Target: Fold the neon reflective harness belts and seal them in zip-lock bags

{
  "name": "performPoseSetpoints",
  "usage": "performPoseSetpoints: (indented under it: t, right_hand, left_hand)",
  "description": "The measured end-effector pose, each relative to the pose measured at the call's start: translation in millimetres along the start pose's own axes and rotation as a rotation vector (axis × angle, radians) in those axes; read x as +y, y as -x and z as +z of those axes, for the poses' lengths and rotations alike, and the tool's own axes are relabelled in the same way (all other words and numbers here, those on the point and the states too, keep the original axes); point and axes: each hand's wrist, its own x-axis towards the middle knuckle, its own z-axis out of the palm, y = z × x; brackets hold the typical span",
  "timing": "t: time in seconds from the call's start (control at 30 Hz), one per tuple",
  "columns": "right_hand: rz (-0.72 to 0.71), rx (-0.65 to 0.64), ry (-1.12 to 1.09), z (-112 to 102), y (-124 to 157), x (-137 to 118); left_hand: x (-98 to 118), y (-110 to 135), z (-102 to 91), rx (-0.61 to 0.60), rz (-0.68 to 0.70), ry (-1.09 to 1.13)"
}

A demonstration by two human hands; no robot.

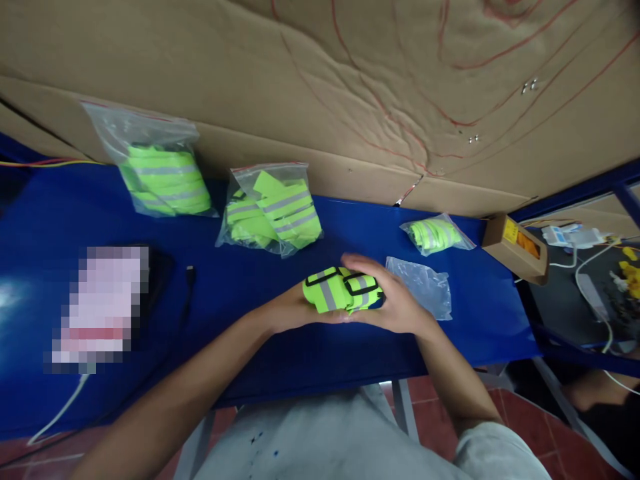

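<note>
Between my two hands, above the blue table, is a folded bundle of neon yellow reflective bands (327, 291) with grey stripes and black rectangular edging or loops. My left hand (295, 310) wraps its left and lower side, its fingers mostly hidden behind the bundle. My right hand (397, 300) curls round the right side, with fingers over the top and the thumb along the bottom. An empty clear plastic bag (425, 287) lies flat just right of my right hand. Behind it rests a small clear bag of rolled yellow bands (434, 235).
Two larger zip bags of yellow bands, a left one (167, 180) and a middle one (280, 217), lean near the cardboard wall (250, 80). A pixelated object (103, 303) and a black cable (189, 293) lie at left. A small cardboard box (515, 248) stands at the right edge.
</note>
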Motion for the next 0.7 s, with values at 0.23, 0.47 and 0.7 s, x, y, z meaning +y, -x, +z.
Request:
performPoseSetpoints:
  t: [0.23, 0.47, 0.7]
  right_hand:
    - [0.082, 0.044, -0.311, 11, -2, 8]
    - [0.383, 0.299, 0.332, -12, 18, -5]
    - [0.955, 0.049, 0.615, -4, 53, -5]
  left_hand:
    - [-14, -9, 3.0, 0.128, 0.160, -0.160]
    - [-24, -19, 14.4, 0.428, 0.050, 0.083]
    - [-13, -19, 9.9, 0.360, -0.062, 0.324]
